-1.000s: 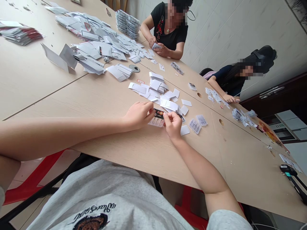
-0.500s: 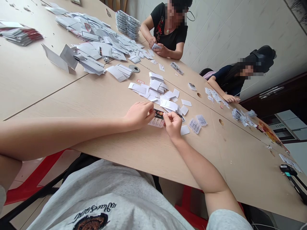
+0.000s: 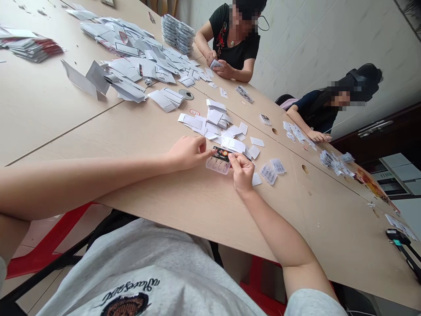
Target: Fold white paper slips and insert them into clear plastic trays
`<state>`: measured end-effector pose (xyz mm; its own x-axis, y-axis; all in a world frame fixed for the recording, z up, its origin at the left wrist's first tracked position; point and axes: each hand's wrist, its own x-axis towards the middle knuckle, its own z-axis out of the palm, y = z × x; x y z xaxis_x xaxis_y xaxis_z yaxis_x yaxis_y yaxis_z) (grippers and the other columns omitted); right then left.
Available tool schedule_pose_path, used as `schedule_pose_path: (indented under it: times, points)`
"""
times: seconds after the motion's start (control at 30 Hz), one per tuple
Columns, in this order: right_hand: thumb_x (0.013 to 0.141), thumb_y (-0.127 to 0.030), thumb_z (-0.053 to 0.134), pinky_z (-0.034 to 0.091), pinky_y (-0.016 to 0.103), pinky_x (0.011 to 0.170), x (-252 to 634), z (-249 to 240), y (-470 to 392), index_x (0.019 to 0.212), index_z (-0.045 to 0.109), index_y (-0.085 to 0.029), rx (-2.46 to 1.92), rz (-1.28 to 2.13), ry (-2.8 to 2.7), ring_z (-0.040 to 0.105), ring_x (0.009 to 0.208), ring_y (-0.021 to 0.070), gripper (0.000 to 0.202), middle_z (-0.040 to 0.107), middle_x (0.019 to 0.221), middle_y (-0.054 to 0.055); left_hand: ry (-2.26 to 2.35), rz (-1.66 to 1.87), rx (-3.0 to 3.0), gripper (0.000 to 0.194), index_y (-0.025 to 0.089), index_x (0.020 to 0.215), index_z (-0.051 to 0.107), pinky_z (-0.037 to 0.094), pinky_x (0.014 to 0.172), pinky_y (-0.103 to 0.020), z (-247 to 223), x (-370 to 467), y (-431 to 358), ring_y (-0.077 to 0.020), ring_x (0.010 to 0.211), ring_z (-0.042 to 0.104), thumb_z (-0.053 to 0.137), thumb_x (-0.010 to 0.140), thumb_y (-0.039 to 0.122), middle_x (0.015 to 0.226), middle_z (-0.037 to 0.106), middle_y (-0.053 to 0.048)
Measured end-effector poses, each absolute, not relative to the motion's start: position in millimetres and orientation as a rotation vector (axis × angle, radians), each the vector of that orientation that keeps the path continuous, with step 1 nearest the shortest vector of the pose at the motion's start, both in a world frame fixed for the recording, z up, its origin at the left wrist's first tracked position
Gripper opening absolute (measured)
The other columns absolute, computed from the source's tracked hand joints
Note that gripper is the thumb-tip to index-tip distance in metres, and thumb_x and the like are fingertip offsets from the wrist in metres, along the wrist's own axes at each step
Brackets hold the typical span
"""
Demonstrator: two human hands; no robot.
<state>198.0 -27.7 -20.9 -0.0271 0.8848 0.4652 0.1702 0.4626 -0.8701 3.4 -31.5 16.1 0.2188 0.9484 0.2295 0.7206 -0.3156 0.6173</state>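
Note:
Between my hands, just above the table, is a small clear pack of fish hooks (image 3: 217, 164) with a black printed label along its top. My left hand (image 3: 188, 153) has its fingers curled and its thumb pressed on the pack's upper left corner. At the upper right edge, my right hand (image 3: 242, 170) grips it between thumb and bent fingers. Just beyond my hands lie loose folded white cards (image 3: 215, 116). Two clear small boxes (image 3: 269, 174) rest on the table to the right of my right hand.
A large heap of white cards (image 3: 131, 48) spreads over the far left. Stacked clear packs (image 3: 177, 34) stand behind it. Across the table (image 3: 158, 193), one person (image 3: 235, 44) handles a small pack; another person (image 3: 317, 105) sits farther right beside cards. A black strapped object (image 3: 403, 245) lies at the right edge.
The pack has tipped so its label and hooks face me more fully. My right hand has shifted slightly right, and my left thumb now lies along the pack's corner.

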Motion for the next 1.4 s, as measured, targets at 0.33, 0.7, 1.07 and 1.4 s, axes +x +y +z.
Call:
schedule_pose_path:
  times: [0.33,0.7,1.07,1.4]
  points:
    - [0.079,-0.032,0.060,0.040,0.026,0.061,189.9,-14.7,-44.4,0.047,0.031,-0.018,-0.965,0.805,-1.622,0.047,0.061,0.0102,0.045,0.052,0.066,0.000,1.291,0.876,1.908,0.047,0.015,0.056,0.047,0.020,0.048,-0.024,15.6,13.4,-36.3,-0.0083,0.048,0.030,0.051,0.077,0.057,0.050,0.035,0.003]
    - [0.072,-0.037,0.066,0.035,0.022,0.048,189.0,-15.5,-32.8,0.046,0.024,-0.018,-0.953,1.082,-1.319,0.034,0.050,0.0071,0.053,0.035,0.053,-0.004,0.972,0.815,1.646,0.042,0.013,0.074,0.059,0.031,0.051,-0.024,8.3,2.7,-19.6,-0.0100,0.052,0.039,0.044,0.084,0.051,0.060,0.049,-0.001]
    - [0.073,-0.040,0.066,0.032,0.024,0.052,190.9,-19.0,-33.1,0.050,0.025,-0.018,-0.947,0.975,-1.354,0.031,0.052,0.0072,0.052,0.037,0.057,-0.004,0.847,0.648,1.898,0.031,0.012,0.088,0.057,0.033,0.052,-0.021,7.8,-7.6,-12.8,-0.0098,0.057,0.042,0.051,0.081,0.042,0.064,0.047,0.001]
    - [0.067,-0.039,0.070,0.032,0.022,0.051,192.1,-12.8,-40.2,0.066,0.030,-0.022,-0.857,1.151,-1.501,0.032,0.053,0.0083,0.044,0.032,0.060,-0.006,0.861,0.712,1.869,0.037,0.013,0.099,0.059,0.038,0.055,-0.022,7.1,-7.3,-13.4,-0.0111,0.059,0.047,0.055,0.077,0.043,0.066,0.054,-0.001]
